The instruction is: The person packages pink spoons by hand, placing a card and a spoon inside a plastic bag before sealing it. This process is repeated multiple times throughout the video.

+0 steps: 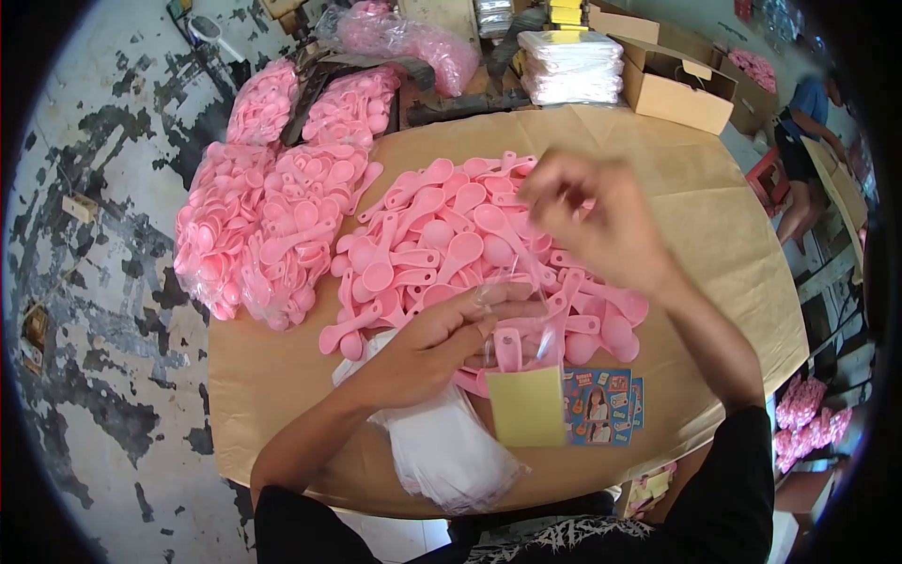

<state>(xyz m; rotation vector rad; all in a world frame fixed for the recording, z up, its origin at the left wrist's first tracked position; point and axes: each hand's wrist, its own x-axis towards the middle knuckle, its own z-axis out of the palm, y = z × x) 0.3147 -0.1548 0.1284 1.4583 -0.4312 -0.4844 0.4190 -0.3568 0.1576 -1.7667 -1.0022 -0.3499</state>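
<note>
A large pile of pink plastic spoons (437, 230) lies on the brown paper-covered table (272, 404). At the near side of the pile, my left hand (451, 334) is closed on a clear plastic bag (536, 324), with pink spoons in or behind it. My right hand (597, 202) is raised above the pile's right part, fingers bent and blurred; whether it holds anything is unclear. Below my left hand lies a stack of clear bags (437, 446). Beside it are a yellow card (528, 407) and blue printed cards (599, 406).
Filled bags of pink spoons (268, 226) sit at the table's left edge. White packets (571, 70) and an open cardboard box (678, 89) stand at the back. Another person (808, 141) is at the far right.
</note>
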